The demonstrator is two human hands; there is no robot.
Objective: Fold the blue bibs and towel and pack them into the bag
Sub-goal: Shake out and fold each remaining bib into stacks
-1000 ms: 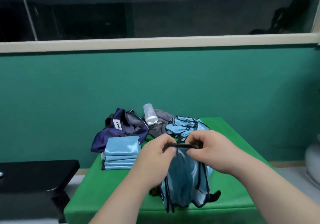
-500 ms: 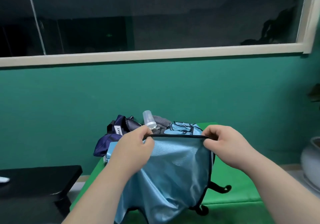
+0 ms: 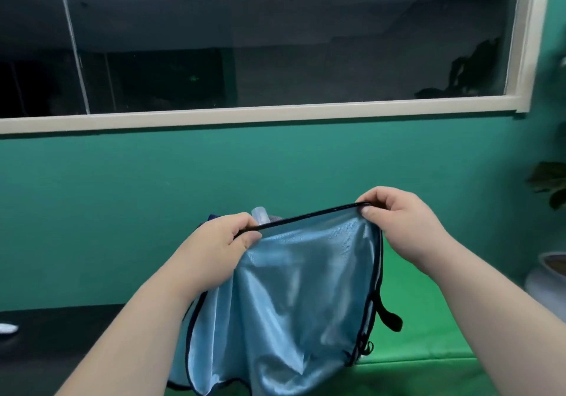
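Your left hand (image 3: 225, 239) and right hand (image 3: 401, 221) each pinch the black-trimmed top edge of a shiny blue bib (image 3: 291, 297) — thumb in front, fingers curled over behind, so both grips are clamped on the cloth. The edge runs taut from one grip to the other, its right end held higher than its left. Below the grips the bib hangs in loose, glossy folds in front of the green tabletop (image 3: 422, 328), which shows below and to the right of the right grip. A black strap (image 3: 389, 319) dangles at the bib's side, below the right grip. Just behind the left grip the top of a clear bottle (image 3: 260, 213) peeks out — the rest is hidden. Down and well to the left of the left grip lies a black surface (image 3: 46, 334).
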